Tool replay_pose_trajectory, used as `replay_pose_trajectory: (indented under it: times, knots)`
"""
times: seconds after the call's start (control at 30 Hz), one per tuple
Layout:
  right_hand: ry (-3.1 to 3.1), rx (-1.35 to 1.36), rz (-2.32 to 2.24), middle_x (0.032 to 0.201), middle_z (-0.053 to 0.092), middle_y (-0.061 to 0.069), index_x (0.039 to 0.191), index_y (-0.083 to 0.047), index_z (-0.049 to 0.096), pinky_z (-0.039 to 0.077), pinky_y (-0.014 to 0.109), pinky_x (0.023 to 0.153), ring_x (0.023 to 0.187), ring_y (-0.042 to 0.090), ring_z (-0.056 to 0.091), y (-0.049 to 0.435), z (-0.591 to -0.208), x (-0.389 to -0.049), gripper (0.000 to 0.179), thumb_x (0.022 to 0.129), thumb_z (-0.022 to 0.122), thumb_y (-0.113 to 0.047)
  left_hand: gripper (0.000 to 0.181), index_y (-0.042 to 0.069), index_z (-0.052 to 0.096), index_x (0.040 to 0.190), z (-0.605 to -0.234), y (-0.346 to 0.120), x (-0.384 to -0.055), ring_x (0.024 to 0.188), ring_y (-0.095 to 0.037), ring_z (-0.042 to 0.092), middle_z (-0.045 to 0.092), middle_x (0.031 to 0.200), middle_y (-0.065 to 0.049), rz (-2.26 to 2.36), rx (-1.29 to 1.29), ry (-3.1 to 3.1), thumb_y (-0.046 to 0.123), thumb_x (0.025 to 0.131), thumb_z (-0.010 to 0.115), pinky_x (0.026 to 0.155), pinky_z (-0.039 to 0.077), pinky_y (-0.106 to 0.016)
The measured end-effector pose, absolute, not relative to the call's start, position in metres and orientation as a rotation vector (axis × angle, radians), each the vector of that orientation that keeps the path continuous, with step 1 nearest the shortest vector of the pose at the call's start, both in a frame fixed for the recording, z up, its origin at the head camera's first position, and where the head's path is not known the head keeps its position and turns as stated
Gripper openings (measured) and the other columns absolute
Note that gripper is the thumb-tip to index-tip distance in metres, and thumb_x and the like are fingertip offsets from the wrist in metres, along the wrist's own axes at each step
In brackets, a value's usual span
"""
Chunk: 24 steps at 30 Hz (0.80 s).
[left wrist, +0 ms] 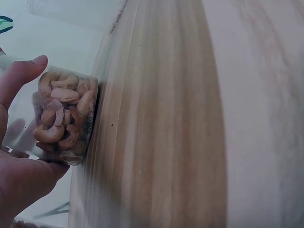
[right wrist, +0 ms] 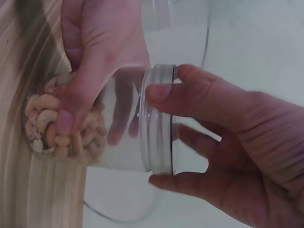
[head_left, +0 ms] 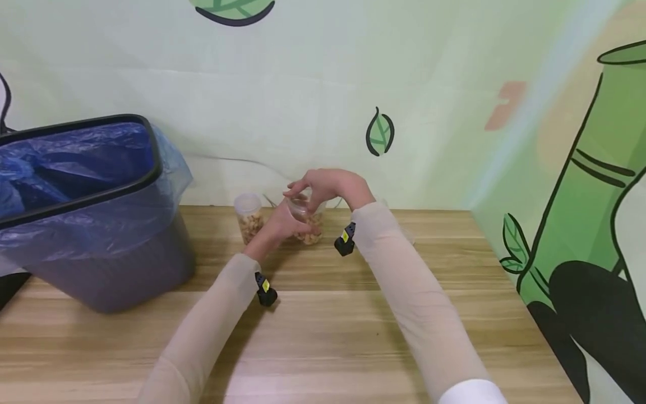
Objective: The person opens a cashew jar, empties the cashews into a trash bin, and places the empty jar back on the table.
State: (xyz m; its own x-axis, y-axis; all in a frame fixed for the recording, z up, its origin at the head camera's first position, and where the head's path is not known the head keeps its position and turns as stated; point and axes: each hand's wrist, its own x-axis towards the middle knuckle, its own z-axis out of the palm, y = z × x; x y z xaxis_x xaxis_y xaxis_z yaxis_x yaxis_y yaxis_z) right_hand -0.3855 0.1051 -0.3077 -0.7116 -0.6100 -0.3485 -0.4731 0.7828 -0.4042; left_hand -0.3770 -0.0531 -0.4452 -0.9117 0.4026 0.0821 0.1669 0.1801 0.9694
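Observation:
A clear jar (head_left: 309,237) partly filled with cashews stands on the wooden table near the back wall. My left hand (head_left: 289,222) grips its body, thumb across the front, as the right wrist view shows. From above, my right hand (head_left: 330,186) holds the jar's clear ribbed lid (right wrist: 161,135), with thumb and fingers spread around its rim. The lid sits on the jar's mouth. Through the wall, cashews (left wrist: 64,114) fill the lower part of the jar. Just left of my left hand stands a second clear jar (head_left: 249,219) of nuts, with a whitish top.
A grey bin (head_left: 131,275) with a blue liner stands at the left. The wall (head_left: 323,95) rises directly behind the jars. Another clear container (left wrist: 71,14) is partly visible in the left wrist view. A thin cord (head_left: 232,159) shows along the wall.

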Motion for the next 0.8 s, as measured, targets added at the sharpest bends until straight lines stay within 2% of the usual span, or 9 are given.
replay_pose_trajectory:
  times: [0.1,0.17,0.23,0.33,0.43,0.5,0.6,0.73,0.8]
  knots:
    - [2.49,-0.884,-0.421,0.164,0.035,-0.005,0.148,-0.026,0.055,0.044,0.033,0.096,0.14,0.021,0.044,0.107,-0.311,-0.387,0.056,0.095,0.066,-0.012,0.091,0.006,0.038,0.15,-0.444,-0.053,-0.378,0.127,-0.032,0.053,0.049,0.145,-0.012,1.785,0.531,2.27,0.005,0.075,0.09,0.104,0.046,-0.048]
    - [2.518,-0.93,-0.426,0.164,0.034,-0.001,0.148,-0.025,0.054,0.037,0.038,0.112,0.148,0.022,0.034,0.107,-0.314,-0.387,0.048,0.1,0.061,-0.023,0.096,0.009,0.035,0.153,-0.444,-0.053,-0.378,0.129,-0.032,0.052,0.047,0.149,-0.011,1.754,0.511,2.281,0.008,0.075,0.09,0.104,0.046,-0.049]
    - [2.608,-0.954,-0.413,0.162,0.037,0.003,0.149,-0.022,0.052,0.03,0.041,0.119,0.149,0.024,0.033,0.105,-0.319,-0.385,0.047,0.104,0.054,-0.034,0.1,0.011,0.031,0.156,-0.443,-0.054,-0.379,0.129,-0.032,0.051,0.046,0.15,-0.011,1.74,0.5,2.278,0.008,0.075,0.091,0.104,0.046,-0.049]
    - [2.831,-0.818,-0.392,0.158,0.042,0.011,0.153,-0.018,0.047,0.036,0.045,0.116,0.144,0.03,0.041,0.099,-0.324,-0.382,0.053,0.106,0.049,-0.043,0.105,0.014,0.029,0.156,-0.443,-0.054,-0.38,0.126,-0.033,0.053,0.047,0.146,-0.012,1.775,0.505,2.252,0.004,0.073,0.092,0.103,0.048,-0.048]
    - [2.996,-0.503,-0.342,0.152,0.047,0.016,0.153,-0.015,0.044,0.046,0.048,0.106,0.136,0.035,0.05,0.091,-0.326,-0.375,0.064,0.104,0.043,-0.056,0.102,0.016,0.033,0.153,-0.442,-0.055,-0.381,0.126,-0.032,0.053,0.051,0.141,-0.011,1.81,0.545,2.223,0.0,0.071,0.091,0.105,0.047,-0.046]
    - [3.009,-0.323,-0.253,0.153,0.046,0.018,0.155,-0.013,0.042,0.05,0.049,0.1,0.133,0.037,0.052,0.085,-0.326,-0.368,0.073,0.103,0.038,-0.064,0.1,0.016,0.035,0.153,-0.442,-0.056,-0.381,0.129,-0.03,0.052,0.051,0.144,-0.01,1.812,0.575,2.207,-0.001,0.072,0.09,0.108,0.044,-0.044]
    - [2.981,-0.224,-0.111,0.147,0.046,0.024,0.151,-0.008,0.045,0.054,0.046,0.093,0.124,0.038,0.057,0.075,-0.327,-0.36,0.083,0.099,0.035,-0.071,0.094,0.017,0.039,0.153,-0.441,-0.058,-0.38,0.127,-0.029,0.052,0.05,0.148,-0.006,1.777,0.581,2.22,0.001,0.075,0.089,0.106,0.044,-0.048]
    - [2.975,-0.27,0.02,0.13,0.052,0.024,0.136,-0.004,0.059,0.054,0.041,0.087,0.108,0.032,0.06,0.069,-0.327,-0.356,0.077,0.098,0.041,-0.068,0.092,0.022,0.038,0.155,-0.442,-0.06,-0.378,0.124,-0.027,0.051,0.046,0.153,-0.001,1.728,0.594,2.249,0.004,0.078,0.087,0.098,0.046,-0.047]
    - [2.962,-0.323,0.014,0.129,0.054,0.02,0.133,-0.005,0.063,0.051,0.042,0.091,0.111,0.03,0.058,0.072,-0.324,-0.357,0.066,0.097,0.046,-0.059,0.098,0.025,0.033,0.157,-0.443,-0.059,-0.38,0.122,-0.028,0.052,0.044,0.154,0.0,1.723,0.625,2.239,0.005,0.078,0.087,0.094,0.049,-0.045]
